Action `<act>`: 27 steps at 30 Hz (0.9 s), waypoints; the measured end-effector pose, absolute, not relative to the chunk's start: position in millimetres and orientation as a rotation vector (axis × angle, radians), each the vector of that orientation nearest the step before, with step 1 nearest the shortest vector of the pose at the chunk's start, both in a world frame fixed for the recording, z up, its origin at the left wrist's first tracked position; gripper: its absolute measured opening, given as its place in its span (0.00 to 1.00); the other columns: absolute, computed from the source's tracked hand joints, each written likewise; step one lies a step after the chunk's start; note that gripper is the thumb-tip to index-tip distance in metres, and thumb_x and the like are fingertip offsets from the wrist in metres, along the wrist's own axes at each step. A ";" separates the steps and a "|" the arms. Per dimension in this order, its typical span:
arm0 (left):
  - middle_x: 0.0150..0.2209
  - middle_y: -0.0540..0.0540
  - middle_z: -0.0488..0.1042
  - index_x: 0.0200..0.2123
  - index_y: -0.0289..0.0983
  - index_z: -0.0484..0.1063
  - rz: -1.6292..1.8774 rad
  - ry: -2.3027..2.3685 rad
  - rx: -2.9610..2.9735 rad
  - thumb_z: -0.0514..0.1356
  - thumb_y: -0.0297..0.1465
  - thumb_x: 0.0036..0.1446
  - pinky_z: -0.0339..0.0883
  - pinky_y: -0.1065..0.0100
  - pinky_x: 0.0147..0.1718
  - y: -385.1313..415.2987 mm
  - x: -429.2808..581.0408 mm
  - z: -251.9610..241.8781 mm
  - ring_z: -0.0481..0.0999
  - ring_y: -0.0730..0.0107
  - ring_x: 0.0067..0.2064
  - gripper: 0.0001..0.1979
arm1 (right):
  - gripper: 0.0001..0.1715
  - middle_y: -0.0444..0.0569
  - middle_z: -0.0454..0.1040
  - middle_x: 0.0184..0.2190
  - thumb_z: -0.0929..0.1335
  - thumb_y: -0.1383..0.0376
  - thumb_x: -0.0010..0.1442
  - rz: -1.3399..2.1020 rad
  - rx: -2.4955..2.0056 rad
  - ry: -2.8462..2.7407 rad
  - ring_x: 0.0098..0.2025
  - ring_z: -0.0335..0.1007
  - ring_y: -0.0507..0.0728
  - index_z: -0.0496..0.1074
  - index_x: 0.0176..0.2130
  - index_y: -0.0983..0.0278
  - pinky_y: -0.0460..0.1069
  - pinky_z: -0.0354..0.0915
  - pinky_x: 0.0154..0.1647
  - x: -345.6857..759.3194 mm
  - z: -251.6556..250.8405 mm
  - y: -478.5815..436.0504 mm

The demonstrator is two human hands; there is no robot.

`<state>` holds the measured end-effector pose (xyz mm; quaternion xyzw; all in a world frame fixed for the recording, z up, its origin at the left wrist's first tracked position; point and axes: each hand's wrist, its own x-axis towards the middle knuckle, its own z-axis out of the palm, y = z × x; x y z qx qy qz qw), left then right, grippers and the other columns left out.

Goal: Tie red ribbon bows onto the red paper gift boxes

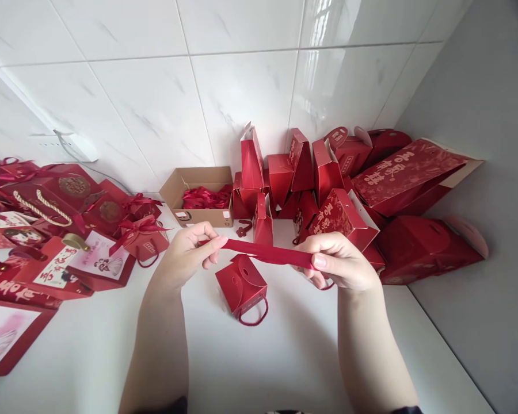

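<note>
Between my two hands a dark red ribbon (267, 253) is stretched nearly level above the table. My left hand (190, 253) pinches its left end between thumb and fingers. At the other end, my right hand (339, 261) grips it with the thumb on top. Just below the ribbon, a small red gift box (242, 284) with a rounded flap top sits on the white table, a red cord handle (259, 316) looping from its lower side. Neither hand touches this box.
Behind stands a cardboard box (202, 218) full of red ribbons (205, 198). Red cartons (280, 178) crowd the back and right, beside a grey panel (479, 230). Decorated red boxes (99, 259), some with bows, cover the left. A tiled wall (242, 86) rises behind.
</note>
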<state>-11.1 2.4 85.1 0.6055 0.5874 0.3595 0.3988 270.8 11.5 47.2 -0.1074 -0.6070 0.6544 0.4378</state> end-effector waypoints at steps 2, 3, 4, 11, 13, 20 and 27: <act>0.21 0.54 0.69 0.26 0.37 0.64 0.916 1.540 1.557 0.62 0.43 0.57 0.60 0.73 0.25 5.4 -16.0 81.8 0.64 0.78 0.21 0.17 | 0.11 0.44 0.69 0.16 0.69 0.63 0.63 1.615 -0.215 -1.497 0.20 0.63 0.51 0.78 0.32 0.65 0.47 0.56 0.23 272.2 44.8 11.4; 0.21 0.53 0.70 0.26 0.37 0.64 0.910 1.578 1.570 0.62 0.44 0.57 0.60 0.73 0.25 7.1 -18.7 80.1 0.64 0.78 0.22 0.17 | 0.11 0.43 0.69 0.16 0.69 0.63 0.63 1.606 -0.191 -1.491 0.19 0.63 0.51 0.78 0.32 0.65 0.47 0.56 0.23 272.8 43.9 11.4; 0.21 0.53 0.70 0.26 0.38 0.65 0.903 1.622 1.584 0.62 0.44 0.57 0.60 0.72 0.26 9.1 -21.4 78.3 0.65 0.77 0.22 0.17 | 0.11 0.43 0.68 0.15 0.69 0.63 0.63 1.599 -0.164 -1.481 0.19 0.62 0.50 0.78 0.32 0.64 0.47 0.55 0.22 273.2 43.4 11.3; 0.25 0.51 0.74 0.25 0.38 0.67 0.854 1.945 1.615 0.61 0.42 0.56 0.63 0.69 0.30 24.8 -48.5 63.2 0.70 0.72 0.25 0.15 | 0.13 0.41 0.64 0.12 0.67 0.63 0.64 1.571 -0.078 -1.411 0.17 0.57 0.50 0.79 0.31 0.64 0.50 0.57 0.26 273.4 44.5 8.6; 0.25 0.51 0.75 0.24 0.38 0.68 0.743 2.023 1.622 0.60 0.41 0.55 0.63 0.68 0.31 26.7 -54.8 60.4 0.72 0.69 0.27 0.14 | 0.13 0.42 0.65 0.13 0.67 0.62 0.64 1.571 -0.102 -1.433 0.17 0.59 0.51 0.79 0.31 0.64 0.51 0.59 0.28 274.6 44.5 8.4; 0.48 0.47 0.77 0.44 0.42 0.76 0.710 1.640 1.856 0.49 0.47 0.65 0.62 0.62 0.51 15.2 -11.9 69.2 0.73 0.57 0.52 0.21 | 0.12 0.47 0.73 0.22 0.68 0.63 0.64 1.617 -0.395 -1.690 0.26 0.69 0.51 0.77 0.32 0.67 0.47 0.63 0.28 271.3 54.7 7.4; 0.28 0.43 0.75 0.29 0.34 0.73 0.600 0.790 1.638 0.48 0.51 0.64 0.67 0.65 0.33 -3.5 42.6 66.7 0.74 0.66 0.30 0.28 | 0.10 0.44 0.71 0.26 0.71 0.64 0.61 1.659 -0.467 -1.857 0.28 0.66 0.49 0.72 0.30 0.67 0.45 0.64 0.30 256.5 60.0 6.5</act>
